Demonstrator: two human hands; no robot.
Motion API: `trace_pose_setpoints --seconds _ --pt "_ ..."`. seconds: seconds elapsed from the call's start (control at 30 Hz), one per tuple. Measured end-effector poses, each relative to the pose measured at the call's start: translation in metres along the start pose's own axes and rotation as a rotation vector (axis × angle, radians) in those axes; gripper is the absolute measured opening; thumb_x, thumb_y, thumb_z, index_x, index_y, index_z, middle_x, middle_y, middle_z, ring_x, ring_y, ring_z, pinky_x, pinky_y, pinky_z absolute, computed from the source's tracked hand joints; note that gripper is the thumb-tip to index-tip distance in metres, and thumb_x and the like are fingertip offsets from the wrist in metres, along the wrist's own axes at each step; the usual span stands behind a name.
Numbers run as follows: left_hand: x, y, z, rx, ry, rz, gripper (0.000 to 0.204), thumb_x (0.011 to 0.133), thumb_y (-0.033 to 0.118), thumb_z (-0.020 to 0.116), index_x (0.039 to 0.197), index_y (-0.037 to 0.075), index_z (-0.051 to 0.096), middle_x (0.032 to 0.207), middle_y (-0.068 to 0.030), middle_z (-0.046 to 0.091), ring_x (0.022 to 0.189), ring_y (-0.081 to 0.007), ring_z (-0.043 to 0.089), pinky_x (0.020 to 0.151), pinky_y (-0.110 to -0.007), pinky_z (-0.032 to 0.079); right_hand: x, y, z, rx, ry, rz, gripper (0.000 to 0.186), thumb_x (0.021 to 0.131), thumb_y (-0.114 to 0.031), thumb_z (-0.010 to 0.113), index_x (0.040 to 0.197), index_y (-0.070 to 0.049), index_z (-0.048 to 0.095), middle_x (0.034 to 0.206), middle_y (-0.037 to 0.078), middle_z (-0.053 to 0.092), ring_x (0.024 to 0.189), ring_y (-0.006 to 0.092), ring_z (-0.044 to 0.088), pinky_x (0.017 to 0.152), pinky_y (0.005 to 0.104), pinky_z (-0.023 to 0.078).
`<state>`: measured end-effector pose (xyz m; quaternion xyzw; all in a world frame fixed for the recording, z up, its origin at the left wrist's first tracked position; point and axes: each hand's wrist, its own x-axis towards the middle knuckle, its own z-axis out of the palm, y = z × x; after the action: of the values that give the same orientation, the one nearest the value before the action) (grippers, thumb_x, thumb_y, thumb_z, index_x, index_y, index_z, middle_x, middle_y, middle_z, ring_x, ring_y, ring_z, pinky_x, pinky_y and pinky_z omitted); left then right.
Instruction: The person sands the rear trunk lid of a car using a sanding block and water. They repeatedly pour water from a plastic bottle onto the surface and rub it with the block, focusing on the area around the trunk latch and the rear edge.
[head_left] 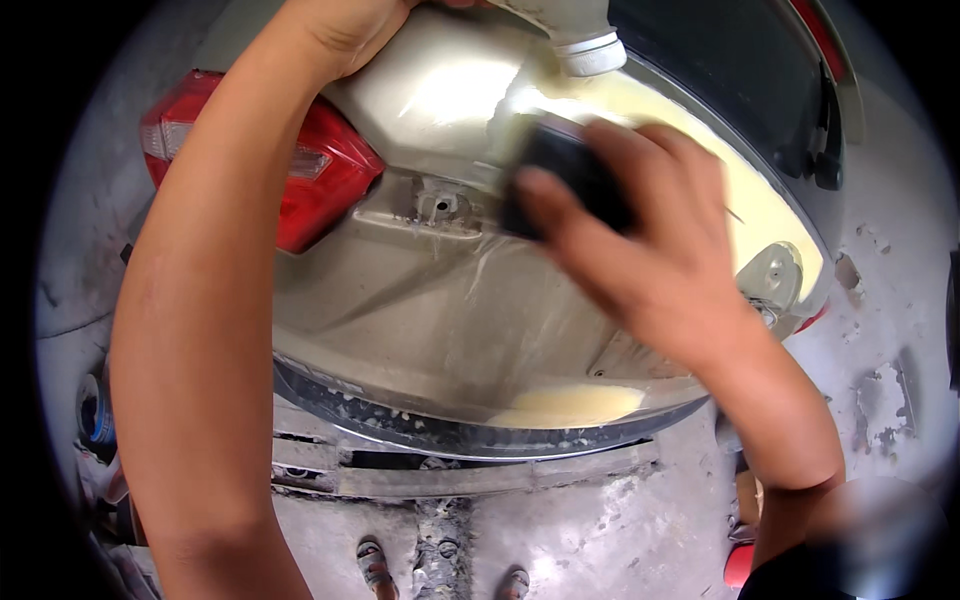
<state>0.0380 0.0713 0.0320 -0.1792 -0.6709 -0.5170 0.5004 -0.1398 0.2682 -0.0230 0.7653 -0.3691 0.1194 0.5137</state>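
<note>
My right hand [670, 240] is wrapped round a dark sanding block [570, 175], blurred by motion, against the beige car body panel [400, 280]. The block lies by the border between beige paint and a wide pale yellow filler patch [745, 185]. My left hand [350, 30] is at the top edge, its fingers mostly out of the picture. Beside it a whitish plastic bottle [545, 12] tilts over the panel, its white cap [592, 53] pointing down. My left hand appears closed on this bottle, though the grip itself is cut off. Whitish wet streaks run down the panel.
A red tail light [325, 175] sits behind my left forearm. The dark rear window [720, 60] is at the upper right. Below the panel runs a dark bumper edge [480, 440], above a floor grate [350, 475]. A blue roll-like object [98, 410] stands far left.
</note>
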Motion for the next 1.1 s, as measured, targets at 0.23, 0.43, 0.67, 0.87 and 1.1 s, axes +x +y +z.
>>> trace_pose_setpoints --seconds 0.23,0.43,0.67,0.87,1.1 --pt "0.006 -0.004 0.005 -0.102 -0.034 0.024 0.059 0.100 0.057 0.054 0.132 0.008 0.060 0.114 -0.0085 0.072 0.104 -0.0232 0.070 0.090 -0.039 0.056 -0.018 0.013 -0.009 -0.034 0.036 -0.050 0.046 0.067 -0.017 0.081 0.113 -0.020 0.072 0.121 0.013 0.063 0.102 0.0314 0.060 0.080 0.0416 0.047" --pt "0.000 -0.004 0.014 0.025 0.092 0.056 0.061 0.101 0.056 0.052 0.136 0.007 0.057 0.121 -0.0100 0.071 0.112 -0.0249 0.069 0.099 -0.044 0.054 -0.001 -0.003 0.019 -0.010 0.150 -0.027 0.030 0.069 -0.019 0.077 0.098 -0.021 0.072 0.118 0.008 0.064 0.101 0.0268 0.060 0.075 0.0383 0.044" --pt "0.001 -0.006 0.007 -0.002 -0.012 0.076 0.064 0.100 0.057 0.052 0.139 0.006 0.056 0.127 -0.0118 0.069 0.117 -0.0260 0.067 0.102 -0.045 0.053 -0.107 0.054 -0.048 -0.162 -0.047 -0.049 0.053 0.067 -0.021 0.078 0.119 -0.026 0.069 0.128 0.013 0.062 0.109 0.0326 0.060 0.083 0.0422 0.047" --pt "0.001 -0.020 0.047 0.242 0.312 0.199 0.067 0.099 0.059 0.053 0.140 0.006 0.054 0.128 -0.0128 0.068 0.118 -0.0272 0.066 0.103 -0.046 0.052 -0.017 -0.005 0.015 -0.039 0.128 0.002 0.031 0.071 -0.021 0.075 0.101 -0.023 0.067 0.112 0.007 0.061 0.099 0.0264 0.058 0.077 0.0394 0.044" --pt "-0.007 -0.017 0.029 0.305 0.217 0.290 0.071 0.098 0.060 0.054 0.143 0.006 0.050 0.129 -0.0134 0.066 0.119 -0.0273 0.065 0.104 -0.045 0.051 -0.096 0.038 -0.027 -0.060 0.062 0.029 0.038 0.073 -0.021 0.077 0.109 -0.025 0.066 0.119 0.010 0.062 0.106 0.0284 0.058 0.080 0.0410 0.045"
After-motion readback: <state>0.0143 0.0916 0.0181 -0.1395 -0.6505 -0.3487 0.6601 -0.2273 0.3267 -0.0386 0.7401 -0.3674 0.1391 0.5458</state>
